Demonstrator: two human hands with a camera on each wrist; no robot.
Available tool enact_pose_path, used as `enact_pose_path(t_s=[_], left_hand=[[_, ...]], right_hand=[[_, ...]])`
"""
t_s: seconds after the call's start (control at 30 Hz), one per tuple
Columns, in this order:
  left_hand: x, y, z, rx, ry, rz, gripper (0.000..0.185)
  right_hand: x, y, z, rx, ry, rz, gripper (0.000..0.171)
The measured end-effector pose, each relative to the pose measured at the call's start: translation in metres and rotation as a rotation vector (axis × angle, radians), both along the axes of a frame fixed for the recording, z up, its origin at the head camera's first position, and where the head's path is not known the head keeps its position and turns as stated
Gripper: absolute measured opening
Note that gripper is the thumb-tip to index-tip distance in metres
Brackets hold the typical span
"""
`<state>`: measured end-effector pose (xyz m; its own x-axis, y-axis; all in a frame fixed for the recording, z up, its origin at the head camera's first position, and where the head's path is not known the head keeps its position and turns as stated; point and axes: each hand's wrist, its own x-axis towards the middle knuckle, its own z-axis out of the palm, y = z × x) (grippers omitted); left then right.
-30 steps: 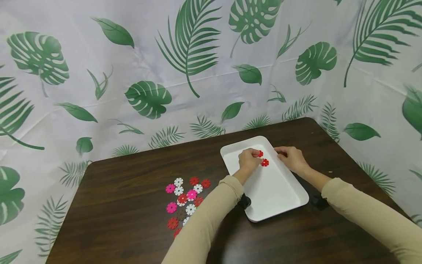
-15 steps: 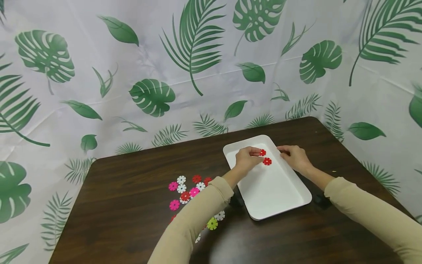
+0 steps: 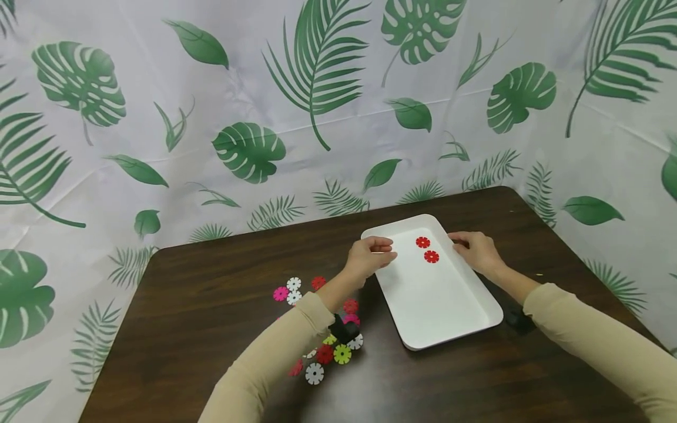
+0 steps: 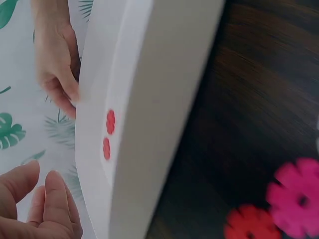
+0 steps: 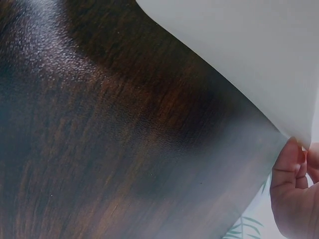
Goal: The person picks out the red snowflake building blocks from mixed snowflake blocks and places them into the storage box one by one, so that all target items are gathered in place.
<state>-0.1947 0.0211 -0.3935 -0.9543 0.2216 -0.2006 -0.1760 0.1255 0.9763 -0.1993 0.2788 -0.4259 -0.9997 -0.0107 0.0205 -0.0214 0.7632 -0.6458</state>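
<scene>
A white tray (image 3: 449,305) lies on the dark wooden table (image 3: 211,329). Two red flower-shaped discs (image 3: 422,241) (image 3: 431,256) lie side by side in its far end; the left wrist view shows them too (image 4: 110,122). My left hand (image 3: 383,252) hovers over the tray's left rim with loosely curled fingers (image 4: 45,204) and holds nothing. My right hand (image 3: 461,242) grips the tray's right rim near the far corner, and its fingers (image 5: 294,189) show at the tray's edge (image 5: 249,50).
Several loose flower discs, pink (image 3: 280,293), white (image 3: 314,373), red (image 3: 350,305) and yellow-green (image 3: 342,353), lie on the table left of the tray, partly under my left forearm. A leaf-print cloth (image 3: 317,117) backs the table.
My left hand has let go of a red disc in the tray and drawn back left to the tray's left rim. The right hand has stayed on the right rim.
</scene>
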Motion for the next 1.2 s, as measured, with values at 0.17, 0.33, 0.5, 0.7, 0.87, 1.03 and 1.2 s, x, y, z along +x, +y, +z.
enact_pose_path(t_s=[0.17, 0.33, 0.5, 0.7, 0.87, 1.03, 1.2], left_hand=[[0.008, -0.028, -0.003, 0.007, 0.004, -0.020, 0.032], [0.018, -0.052, -0.006, -0.020, -0.004, -0.029, 0.033], [0.029, -0.075, -0.010, -0.074, -0.013, -0.049, 0.033], [0.043, -0.105, -0.013, -0.122, -0.005, -0.058, 0.033], [0.055, -0.126, -0.016, -0.166, -0.039, -0.044, 0.032], [0.066, -0.144, -0.021, -0.173, -0.068, -0.017, 0.032], [0.075, -0.162, -0.027, -0.185, -0.036, -0.030, 0.034]], right_hand=[[-0.001, 0.002, -0.003, 0.001, 0.005, -0.004, 0.033], [-0.001, 0.002, -0.005, 0.003, 0.011, 0.009, 0.032], [0.000, 0.001, -0.004, 0.003, 0.013, 0.007, 0.032], [-0.001, -0.001, -0.002, -0.002, 0.004, 0.009, 0.033], [0.000, -0.001, -0.003, -0.008, -0.016, 0.014, 0.034], [0.001, -0.001, -0.004, -0.009, -0.010, 0.021, 0.034], [0.000, 0.000, -0.005, -0.001, 0.006, 0.021, 0.033]])
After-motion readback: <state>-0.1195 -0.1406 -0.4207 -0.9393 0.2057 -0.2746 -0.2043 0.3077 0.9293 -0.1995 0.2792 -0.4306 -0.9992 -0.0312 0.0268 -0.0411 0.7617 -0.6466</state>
